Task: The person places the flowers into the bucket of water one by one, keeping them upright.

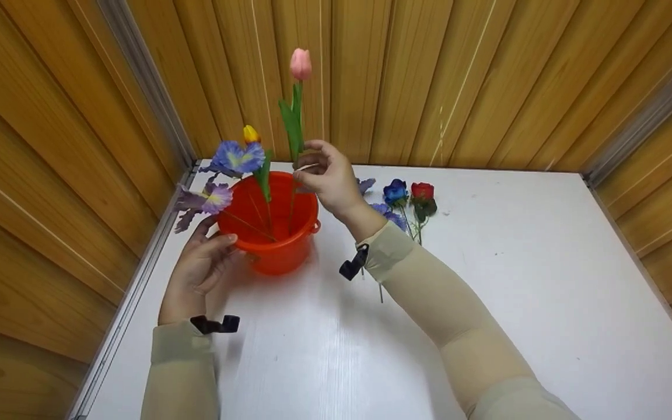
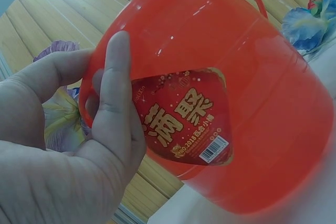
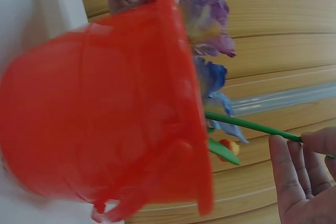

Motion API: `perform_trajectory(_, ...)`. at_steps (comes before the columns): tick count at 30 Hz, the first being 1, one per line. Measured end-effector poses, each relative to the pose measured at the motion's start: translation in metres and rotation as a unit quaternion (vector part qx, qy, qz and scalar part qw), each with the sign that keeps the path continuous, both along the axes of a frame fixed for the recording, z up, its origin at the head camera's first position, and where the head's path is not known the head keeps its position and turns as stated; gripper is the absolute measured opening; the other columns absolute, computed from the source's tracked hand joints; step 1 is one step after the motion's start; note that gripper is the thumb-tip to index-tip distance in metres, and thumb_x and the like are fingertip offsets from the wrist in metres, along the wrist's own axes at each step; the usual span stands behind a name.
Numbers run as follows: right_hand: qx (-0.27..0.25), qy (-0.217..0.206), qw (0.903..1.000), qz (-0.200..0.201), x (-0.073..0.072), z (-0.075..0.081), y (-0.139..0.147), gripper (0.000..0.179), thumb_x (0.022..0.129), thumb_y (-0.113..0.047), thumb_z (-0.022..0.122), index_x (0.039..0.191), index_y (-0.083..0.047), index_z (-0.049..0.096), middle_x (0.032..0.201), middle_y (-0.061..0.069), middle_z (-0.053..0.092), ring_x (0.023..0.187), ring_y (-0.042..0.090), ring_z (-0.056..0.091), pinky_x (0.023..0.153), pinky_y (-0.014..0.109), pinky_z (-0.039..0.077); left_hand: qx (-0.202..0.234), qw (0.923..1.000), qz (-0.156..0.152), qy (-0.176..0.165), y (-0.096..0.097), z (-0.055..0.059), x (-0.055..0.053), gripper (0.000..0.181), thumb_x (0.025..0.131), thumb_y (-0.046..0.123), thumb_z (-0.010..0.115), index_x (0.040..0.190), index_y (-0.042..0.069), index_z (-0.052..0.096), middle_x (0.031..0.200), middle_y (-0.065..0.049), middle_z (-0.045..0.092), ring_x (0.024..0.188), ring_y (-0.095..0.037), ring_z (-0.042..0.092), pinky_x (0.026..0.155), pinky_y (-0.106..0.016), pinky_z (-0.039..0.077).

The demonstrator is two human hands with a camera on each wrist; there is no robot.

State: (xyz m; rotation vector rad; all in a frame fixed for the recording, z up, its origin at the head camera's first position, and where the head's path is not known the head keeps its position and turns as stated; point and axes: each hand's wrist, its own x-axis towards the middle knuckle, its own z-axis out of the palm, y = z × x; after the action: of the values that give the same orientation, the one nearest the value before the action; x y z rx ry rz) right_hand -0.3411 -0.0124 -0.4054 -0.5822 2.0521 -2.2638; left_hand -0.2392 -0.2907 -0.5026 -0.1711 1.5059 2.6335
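A red-orange bucket (image 1: 280,251) stands on the white table, tilted slightly toward the left hand. My left hand (image 1: 199,268) grips its rim on the left side, thumb outside, beside a paper label (image 2: 184,119). With thumb and fingers, my right hand (image 1: 333,178) pinches the green stem (image 3: 252,125) of a pink tulip (image 1: 301,64), held upright above the bucket, its lower stem inside. Also in the bucket are a blue-violet iris (image 1: 237,157), a pale purple iris (image 1: 210,199) leaning left over the rim, and a yellow-orange tulip (image 1: 251,135).
Right of the bucket, a blue rose (image 1: 395,191), a red rose (image 1: 423,191) and bluish-purple flowers (image 1: 391,216) lie on the table (image 1: 517,280), partly behind the right forearm. Wood-patterned panels (image 1: 382,81) rise at the back and sides.
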Motion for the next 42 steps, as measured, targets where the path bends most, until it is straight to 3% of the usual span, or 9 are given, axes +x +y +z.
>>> perform_trajectory(8,0.049,0.026,0.9984,0.006,0.002,-0.018,-0.008,0.053,0.097,0.009,0.075,0.147,0.002,0.062,0.113,0.014,0.076,0.097,0.018,0.075,0.08,0.034,0.074,-0.001,0.9999,0.009,0.005,0.0,0.001,0.0,0.072,0.108,-0.007,0.061,0.168,0.018,0.029,0.147,-0.011,0.062,0.084,-0.012,0.081,0.082,-0.026,0.072)
perform_trajectory(12,0.089,0.045,0.995,0.007,0.004,-0.022,-0.011,0.051,0.098,0.007,0.075,0.147,0.001,0.063,0.117,0.018,0.077,0.101,0.022,0.076,0.085,0.032,0.072,-0.003,1.0,0.007,-0.002,0.001,0.001,-0.001,0.072,0.108,-0.006,0.062,0.168,0.019,0.03,0.146,-0.009,0.062,0.084,-0.012,0.08,0.082,-0.025,0.071)
perform_trajectory(19,0.179,0.101,0.9785,0.015,0.008,-0.023,-0.025,0.047,0.099,0.004,0.077,0.144,-0.004,0.067,0.117,0.02,0.078,0.107,0.029,0.078,0.092,0.027,0.066,-0.01,0.9999,0.008,0.001,0.0,0.001,-0.001,0.068,0.108,-0.004,0.063,0.164,0.02,0.033,0.143,-0.008,0.065,0.086,-0.011,0.081,0.085,-0.025,0.071)
perform_trajectory(27,0.258,0.112,0.959,0.035,0.01,-0.026,-0.035,0.047,0.1,0.004,0.076,0.145,-0.008,0.069,0.116,0.018,0.08,0.106,0.025,0.077,0.096,0.03,0.066,-0.006,0.9999,0.007,-0.006,0.0,0.0,0.0,0.072,0.108,-0.004,0.064,0.167,0.021,0.03,0.147,-0.008,0.062,0.087,-0.012,0.081,0.085,-0.026,0.071)
perform_trajectory(37,0.317,0.12,0.9399,0.046,0.014,-0.024,-0.044,0.044,0.099,0.004,0.075,0.142,-0.007,0.069,0.117,0.013,0.081,0.109,0.025,0.076,0.103,0.036,0.067,-0.008,0.9999,0.006,0.005,0.001,0.001,0.0,0.073,0.108,-0.006,0.06,0.169,0.02,0.028,0.152,-0.011,0.058,0.086,-0.012,0.081,0.085,-0.026,0.072)
perform_trajectory(42,0.322,0.12,0.9381,0.042,0.015,-0.024,-0.044,0.046,0.098,0.004,0.077,0.142,-0.007,0.069,0.118,0.016,0.081,0.109,0.025,0.075,0.102,0.036,0.066,-0.002,1.0,0.008,0.002,0.001,0.0,0.001,0.069,0.108,-0.006,0.059,0.166,0.02,0.031,0.146,-0.009,0.063,0.085,-0.012,0.081,0.084,-0.026,0.072)
